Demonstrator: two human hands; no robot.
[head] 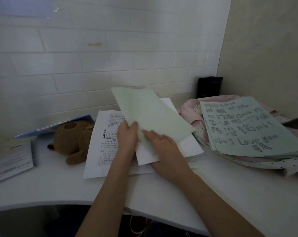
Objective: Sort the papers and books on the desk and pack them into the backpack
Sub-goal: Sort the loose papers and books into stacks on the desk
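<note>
Clearly legible: "I Love you" on green sheet point(250, 125); hands point(127, 135) holding blank green paper point(150, 113).

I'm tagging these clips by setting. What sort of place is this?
Probably a child's study corner at home: a white desk against a tiled wall, printed school worksheets, a brown teddy bear, and a pink dotted backpack under a handwritten green sheet.

Pale green sheet point(150, 115) was tilted up off desk, lower edge pinched by left hand point(127, 135), right hand point(163, 147) flat on its lower corner. Under both hands lay white printed papers point(102, 142), overlapping, w/ text boxes. Right of right hand, pink polka-dot backpack point(196, 113) lay flat, w/ stack of green handwritten sheets point(247, 125) on top.
</note>
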